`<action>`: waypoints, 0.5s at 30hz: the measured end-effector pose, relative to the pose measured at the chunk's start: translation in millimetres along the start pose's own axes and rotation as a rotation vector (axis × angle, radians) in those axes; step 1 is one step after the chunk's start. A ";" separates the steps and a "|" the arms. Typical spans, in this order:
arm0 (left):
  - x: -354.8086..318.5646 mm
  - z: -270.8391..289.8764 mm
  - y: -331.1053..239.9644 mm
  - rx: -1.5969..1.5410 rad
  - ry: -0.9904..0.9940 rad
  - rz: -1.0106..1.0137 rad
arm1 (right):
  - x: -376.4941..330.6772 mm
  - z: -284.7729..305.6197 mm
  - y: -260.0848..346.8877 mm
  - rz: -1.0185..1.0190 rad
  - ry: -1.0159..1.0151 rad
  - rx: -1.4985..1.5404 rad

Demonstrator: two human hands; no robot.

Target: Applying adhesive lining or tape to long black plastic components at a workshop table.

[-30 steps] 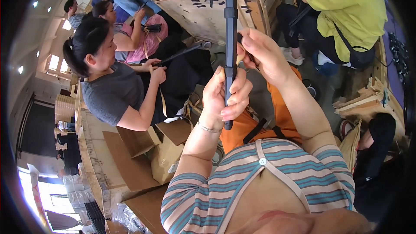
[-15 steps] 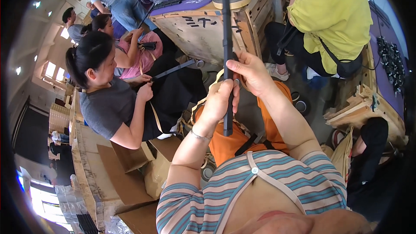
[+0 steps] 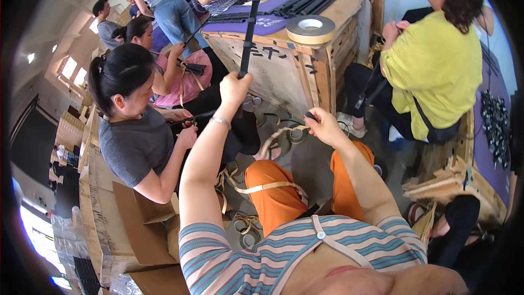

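My left hand is raised ahead of me, its fingers wrapped round the lower end of a long, slim black bar. The bar tilts up and away, with dark bands across it at intervals. Apart from it, on the right, my right hand pinches a tan strip, which trails off to the left. A small dark piece also shows at those fingertips; its kind I cannot make out. Another tan strip lies across my orange trousers.
Ahead stands a wooden crate with a purple cover, several black bars and a tape roll. A co-worker in grey sits close on my left, another in yellow at right. A cardboard box is at lower left.
My hands, together on the bar before, are now apart. The left hand has carried the bar up and to the left; the right has moved lower with the tan strip. The view has shifted slightly.
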State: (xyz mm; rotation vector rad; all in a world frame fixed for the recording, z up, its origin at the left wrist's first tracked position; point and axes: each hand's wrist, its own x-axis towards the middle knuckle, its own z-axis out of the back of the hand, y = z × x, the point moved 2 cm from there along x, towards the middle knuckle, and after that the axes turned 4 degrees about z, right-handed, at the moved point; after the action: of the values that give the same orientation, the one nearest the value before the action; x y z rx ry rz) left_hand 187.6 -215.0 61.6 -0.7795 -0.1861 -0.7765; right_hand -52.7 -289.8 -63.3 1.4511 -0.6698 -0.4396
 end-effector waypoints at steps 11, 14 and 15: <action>175.7 -70.7 3.0 0.123 0.123 -0.006 | 85.2 25.9 -62.8 0.021 -0.045 -0.372; 211.4 -89.6 1.3 0.103 0.165 -0.007 | 89.5 21.3 -66.6 -0.019 0.035 -0.391; 226.8 -96.1 7.5 0.096 0.155 -0.023 | 90.5 16.5 -70.3 0.002 0.023 -0.444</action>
State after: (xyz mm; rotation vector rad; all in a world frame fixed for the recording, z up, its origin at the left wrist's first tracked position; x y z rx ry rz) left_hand 342.7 -405.2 84.8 -0.6245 -0.0920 -0.8401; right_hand 12.4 -367.4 -119.4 1.0329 -0.5151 -0.5312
